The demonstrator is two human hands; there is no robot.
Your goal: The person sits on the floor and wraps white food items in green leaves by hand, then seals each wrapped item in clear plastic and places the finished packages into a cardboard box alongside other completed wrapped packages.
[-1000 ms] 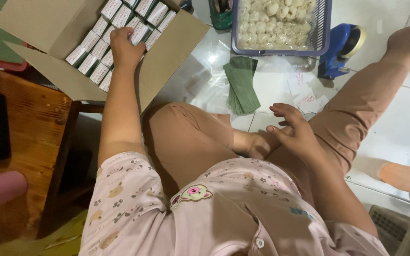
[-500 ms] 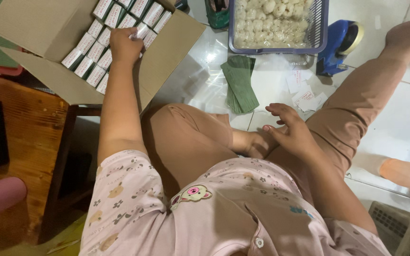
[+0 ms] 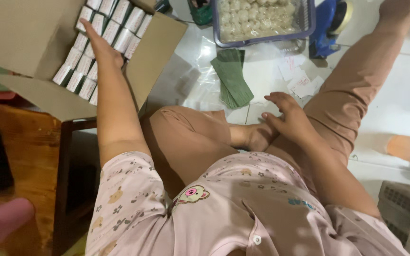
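The left hand lies flat in the carton, fingers straight and together on the packs beneath them. Right hand rests loose, empty. Pressing could tip the overhanging carton off its stool.

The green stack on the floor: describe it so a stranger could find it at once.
Start at the blue-rimmed basket of pale round pieces at the top of the view. Just below it, on the white tiled floor, lies the green stack, flat folded sheets. It is the only dark green thing among clear plastic and white paper scraps.
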